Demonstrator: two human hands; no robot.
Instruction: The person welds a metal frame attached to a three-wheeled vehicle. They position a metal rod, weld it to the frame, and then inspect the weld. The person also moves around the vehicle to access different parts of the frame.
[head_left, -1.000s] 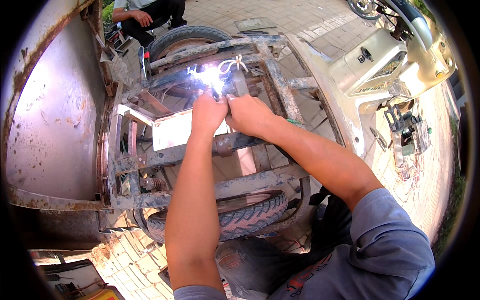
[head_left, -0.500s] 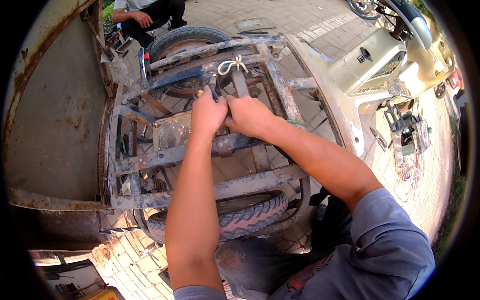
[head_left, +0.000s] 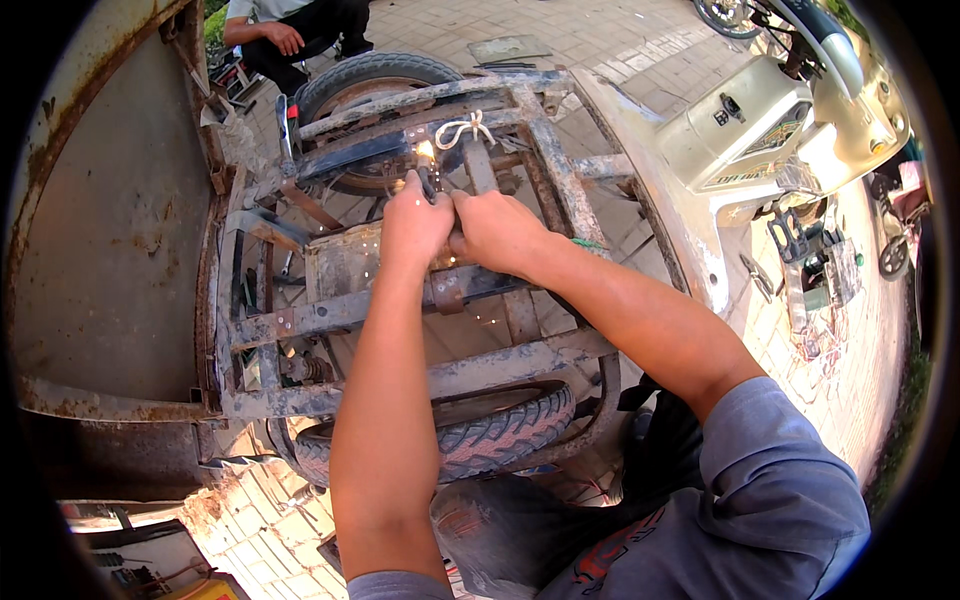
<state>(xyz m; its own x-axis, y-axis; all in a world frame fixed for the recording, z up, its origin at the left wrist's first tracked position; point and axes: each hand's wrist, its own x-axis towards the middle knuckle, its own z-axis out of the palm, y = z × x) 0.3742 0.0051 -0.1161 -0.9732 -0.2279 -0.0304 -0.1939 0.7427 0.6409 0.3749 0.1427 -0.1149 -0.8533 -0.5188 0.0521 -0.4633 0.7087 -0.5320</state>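
Both my hands are closed on a torch (head_left: 432, 184) whose tip glows bright yellow, with small sparks dropping from it. My left hand (head_left: 414, 222) wraps the torch close behind the tip. Pressed beside it, my right hand (head_left: 500, 232) grips farther back, and a black hose or cable shows under that forearm. The glow sits against a dark cross bar (head_left: 365, 152) of a rusty metal vehicle frame (head_left: 480, 368). A short upright metal bar (head_left: 479, 166) stands right of the tip, with a pale cord (head_left: 466, 130) tied near its top. My palms hide most of the torch.
Wheels with black tyres lie along the frame's far side (head_left: 380, 68) and near side (head_left: 510, 432). A rusty metal panel (head_left: 110, 220) rises at left. A beige scooter body (head_left: 740, 120) stands at right, with loose parts (head_left: 815, 265) beside it. A person (head_left: 290, 35) crouches beyond.
A bright glow has flared at the torch tip, and more sparks scatter below it. My hands have stayed almost in place. At the far right, more of a wheeled object shows.
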